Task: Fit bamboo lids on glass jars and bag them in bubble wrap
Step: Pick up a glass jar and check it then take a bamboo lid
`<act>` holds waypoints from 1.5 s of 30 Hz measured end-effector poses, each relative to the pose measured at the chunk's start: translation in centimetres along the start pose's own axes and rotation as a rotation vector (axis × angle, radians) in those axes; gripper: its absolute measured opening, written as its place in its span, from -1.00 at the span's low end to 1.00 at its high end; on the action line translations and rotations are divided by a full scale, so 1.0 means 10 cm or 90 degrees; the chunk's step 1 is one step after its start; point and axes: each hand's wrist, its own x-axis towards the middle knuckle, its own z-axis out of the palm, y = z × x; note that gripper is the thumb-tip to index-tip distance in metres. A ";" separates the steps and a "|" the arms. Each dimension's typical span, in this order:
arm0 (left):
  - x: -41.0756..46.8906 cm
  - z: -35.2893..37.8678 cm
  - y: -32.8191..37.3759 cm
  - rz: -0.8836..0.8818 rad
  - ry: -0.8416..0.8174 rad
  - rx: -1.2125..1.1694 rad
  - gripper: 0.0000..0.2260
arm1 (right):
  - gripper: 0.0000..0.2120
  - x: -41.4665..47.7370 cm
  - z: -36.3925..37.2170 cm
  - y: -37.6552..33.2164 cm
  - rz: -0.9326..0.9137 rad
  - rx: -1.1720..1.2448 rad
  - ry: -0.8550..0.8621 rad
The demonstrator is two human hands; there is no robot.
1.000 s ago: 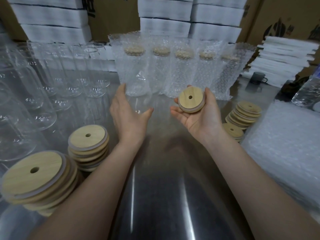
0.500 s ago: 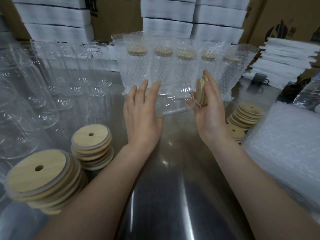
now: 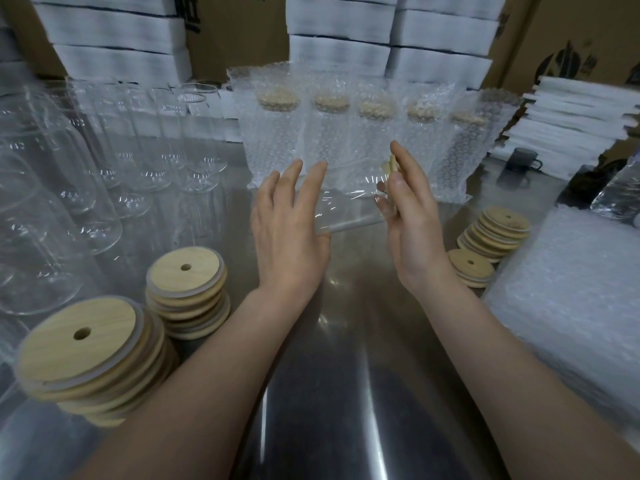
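A clear glass jar (image 3: 349,209) lies sideways in the air between my two hands, above the steel table (image 3: 346,375). My left hand (image 3: 287,230) presses its palm against the jar's left end, fingers straight and spread. My right hand (image 3: 412,216) holds a bamboo lid (image 3: 390,166) edge-on against the jar's right end, with the thumb in front of the lid and straight fingers behind it. Whether the lid sits inside the mouth I cannot tell.
Several bagged, lidded jars (image 3: 311,140) stand in a row behind my hands. Empty glass jars (image 3: 104,161) crowd the left. Lid stacks sit at near left (image 3: 83,355), left centre (image 3: 187,282) and right (image 3: 495,233). Bubble wrap bags (image 3: 571,299) are piled at right, with a dark mug (image 3: 523,161) behind.
The lid went from lying flat on my right fingers to standing edge-on against the jar's end. My left hand moved right with the jar, and both hands closed in on it.
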 end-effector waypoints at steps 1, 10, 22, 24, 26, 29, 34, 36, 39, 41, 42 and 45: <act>0.00 0.00 0.00 0.000 0.003 -0.001 -0.26 | -0.56 0.00 0.00 0.00 0.000 0.001 -0.003; 0.00 -0.02 0.01 0.008 0.030 -0.012 -0.28 | -0.51 0.00 -0.01 -0.01 0.013 -0.005 -0.036; 0.01 -0.05 0.02 0.006 0.041 -0.036 -0.27 | -0.53 0.00 0.00 -0.01 0.015 0.011 -0.065; 0.00 -0.05 0.02 0.003 0.039 -0.035 -0.26 | -0.55 0.00 -0.01 -0.02 0.020 0.021 -0.074; 0.00 -0.04 0.02 0.003 0.042 -0.036 -0.27 | -0.59 -0.01 -0.01 -0.01 0.022 0.028 -0.081; 0.00 -0.04 0.02 0.001 0.049 -0.036 -0.28 | -0.62 -0.02 0.01 -0.02 0.025 0.047 -0.098; 0.00 -0.04 0.02 -0.001 0.053 -0.030 -0.29 | -0.68 -0.04 0.03 -0.03 0.030 0.049 -0.103; 0.00 -0.04 0.02 0.000 0.052 -0.028 -0.29 | -0.68 -0.05 0.03 -0.04 0.035 0.040 -0.103; 0.00 -0.04 0.02 -0.002 0.052 -0.023 -0.28 | -0.68 -0.06 0.04 -0.05 0.039 0.033 -0.098; 0.00 -0.03 0.01 -0.002 0.050 -0.019 -0.28 | -0.68 -0.05 0.03 -0.05 0.043 0.025 -0.094; 0.01 -0.03 0.00 -0.002 0.047 -0.017 -0.28 | -0.67 -0.05 0.03 -0.06 0.046 0.016 -0.094; 0.01 -0.01 -0.02 -0.017 0.028 -0.035 -0.30 | -0.62 -0.03 0.03 -0.07 0.050 -0.023 -0.099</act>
